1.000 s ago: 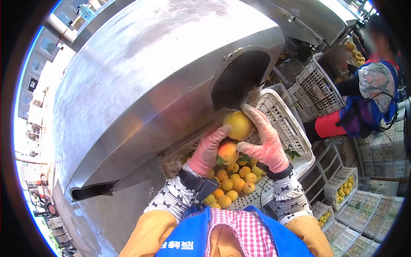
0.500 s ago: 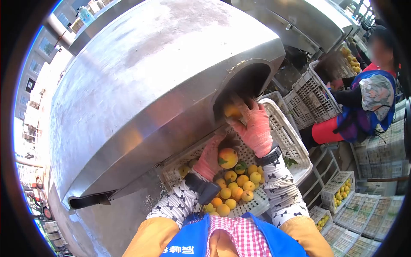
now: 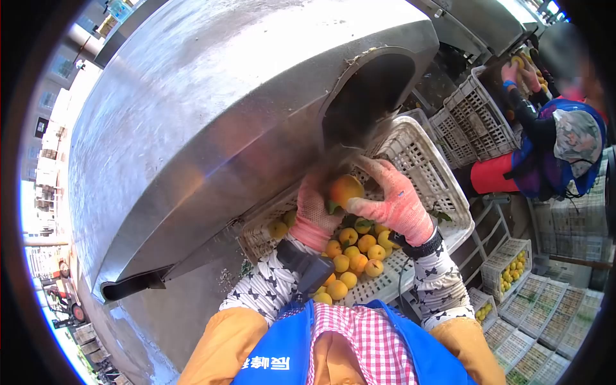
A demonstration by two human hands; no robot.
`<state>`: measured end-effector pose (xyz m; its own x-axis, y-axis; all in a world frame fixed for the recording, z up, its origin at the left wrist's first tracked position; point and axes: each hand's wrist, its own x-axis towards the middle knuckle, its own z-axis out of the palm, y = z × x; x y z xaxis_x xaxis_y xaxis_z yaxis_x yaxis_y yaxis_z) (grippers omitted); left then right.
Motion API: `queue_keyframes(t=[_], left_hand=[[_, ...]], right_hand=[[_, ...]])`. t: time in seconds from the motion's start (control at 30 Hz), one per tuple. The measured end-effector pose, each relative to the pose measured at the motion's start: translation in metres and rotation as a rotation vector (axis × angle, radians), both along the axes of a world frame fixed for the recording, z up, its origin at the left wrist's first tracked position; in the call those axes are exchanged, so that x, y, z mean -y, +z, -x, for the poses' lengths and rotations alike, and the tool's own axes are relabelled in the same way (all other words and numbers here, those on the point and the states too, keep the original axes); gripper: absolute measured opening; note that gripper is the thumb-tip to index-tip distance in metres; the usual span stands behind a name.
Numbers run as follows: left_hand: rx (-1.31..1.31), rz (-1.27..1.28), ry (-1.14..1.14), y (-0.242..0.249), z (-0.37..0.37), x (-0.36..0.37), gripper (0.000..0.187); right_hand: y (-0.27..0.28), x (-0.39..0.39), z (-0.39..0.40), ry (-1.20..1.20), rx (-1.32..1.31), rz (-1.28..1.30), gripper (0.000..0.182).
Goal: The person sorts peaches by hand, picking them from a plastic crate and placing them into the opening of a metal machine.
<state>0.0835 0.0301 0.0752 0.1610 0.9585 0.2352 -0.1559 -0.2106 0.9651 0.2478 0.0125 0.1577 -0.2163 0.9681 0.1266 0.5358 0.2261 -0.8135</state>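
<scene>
A large red-and-yellow peach [image 3: 346, 190] is between my gloved hands, above a white slotted crate [image 3: 443, 168]. My left hand [image 3: 316, 215] holds it from the left, its fingers partly hidden and blurred. My right hand [image 3: 399, 204] is open, thumb and forefinger spread wide, the thumb tip right beside the peach. Both gloves are pink. Below them, several smaller yellow peaches [image 3: 358, 262] lie in the crate, with a green leaf among them.
A large metal machine housing [image 3: 212, 122] with a dark opening [image 3: 369, 96] stands ahead. At right, a co-worker in a blue vest [image 3: 564, 154] handles fruit over another crate [image 3: 478, 115]. Stacked crates [image 3: 539, 314] and a small crate of yellow fruit [image 3: 510, 273] stand lower right.
My right hand has come down from the machine opening, and the fruit it held there is no longer in it. The large peach has risen with my left hand. The co-worker's hands have lifted.
</scene>
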Motion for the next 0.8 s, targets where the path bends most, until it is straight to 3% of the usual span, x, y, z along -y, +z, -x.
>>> queue_keyframes(t=[0.03,0.1,0.13,0.17,0.23,0.27,0.37,0.43,0.47,0.57,0.6,0.67,0.7,0.77,0.8], left_hand=[[-0.002,-0.001,-0.002,0.004,0.002,0.001,0.041],[-0.011,0.207,-0.227,0.008,0.008,0.008,0.04],[0.4,0.501,-0.293,0.014,0.001,0.003,0.041],[0.393,0.499,-0.299,0.021,0.0,0.002,0.041],[0.57,0.881,-0.339,0.047,0.003,0.001,0.025],[0.566,0.889,-0.339,0.053,0.001,0.0,0.025],[0.585,0.704,-0.457,0.061,-0.01,-0.008,0.033],[0.83,0.792,-0.483,0.062,-0.014,-0.013,0.038],[0.704,0.713,-0.429,0.052,-0.015,-0.012,0.04],[0.725,0.72,-0.319,0.046,-0.015,-0.014,0.041],[0.725,0.722,-0.321,0.028,-0.01,-0.011,0.041],[0.398,0.931,-0.328,-0.047,0.002,-0.006,0.05],[0.399,0.951,-0.329,-0.084,0.002,-0.004,0.05],[-0.51,0.608,-0.196,-0.147,0.001,0.018,0.06],[-0.505,0.658,-0.216,-0.149,0.001,0.032,0.06]], right_hand=[[-0.008,0.008,0.0,0.065,0.069,-0.01,0.074],[-0.022,0.013,-0.006,-0.018,-0.02,0.012,0.075],[-0.023,0.013,-0.007,-0.092,-0.108,0.026,0.077],[-0.019,0.013,-0.013,-0.098,-0.113,0.022,0.077],[-0.006,0.015,-0.024,-0.086,-0.143,0.047,0.074],[-0.002,0.013,-0.023,-0.079,-0.175,-0.063,0.072],[0.002,0.007,-0.024,0.074,-0.173,-0.011,0.072],[0.002,0.006,-0.019,0.001,-0.165,-0.031,0.071],[0.002,0.005,-0.019,-0.058,-0.104,-0.059,0.07],[0.004,-0.019,-0.008,-0.125,-0.051,-0.13,0.066],[-0.001,-0.035,0.001,-0.266,0.01,-0.197,0.064],[-0.034,-0.087,0.018,-0.414,0.232,-0.413,0.061],[-0.057,-0.116,0.024,-0.421,0.393,-0.55,0.059],[-0.049,-0.139,0.023,-0.441,0.525,-0.879,0.044],[-0.011,-0.12,0.01,-0.302,0.091,-0.448,0.043]])
